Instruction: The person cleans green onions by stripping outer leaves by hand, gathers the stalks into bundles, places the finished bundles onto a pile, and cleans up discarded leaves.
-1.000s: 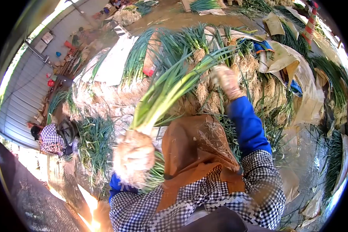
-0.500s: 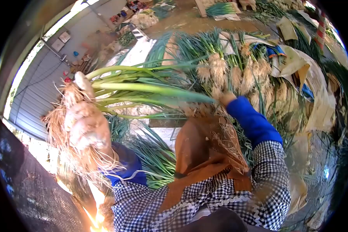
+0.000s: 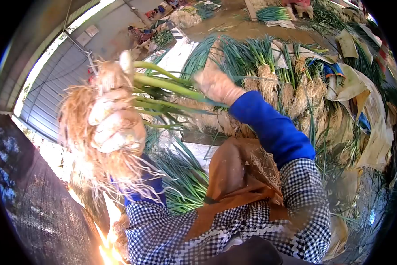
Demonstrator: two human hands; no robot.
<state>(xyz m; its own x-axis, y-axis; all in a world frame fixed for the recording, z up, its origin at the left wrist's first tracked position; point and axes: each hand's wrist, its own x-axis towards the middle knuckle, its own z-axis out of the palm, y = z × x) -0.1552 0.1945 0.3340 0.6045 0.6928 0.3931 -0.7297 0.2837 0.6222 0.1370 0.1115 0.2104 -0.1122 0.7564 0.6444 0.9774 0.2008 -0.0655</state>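
My left hand is wrapped round a bunch of green onions at the white lower ends. Pale stringy roots hang out around that fist, and the green stalks point right. My right hand, somewhat blurred, is closed at the leafy part of the same bunch. Its fingertips are partly hidden, but leaves run into and past it. Below the held bunch, loose green onions lie beside the brown apron over my lap.
A long row of green onions with dangling roots lies ahead and to the right. Pale sheeting drapes at the right. A corrugated metal wall stands left, with dark mesh below it. More bundles lie farther back.
My right hand has moved left and up, from the leaf tips to closer along the stalks. My left hand, with the bunch, has shifted a little to the right.
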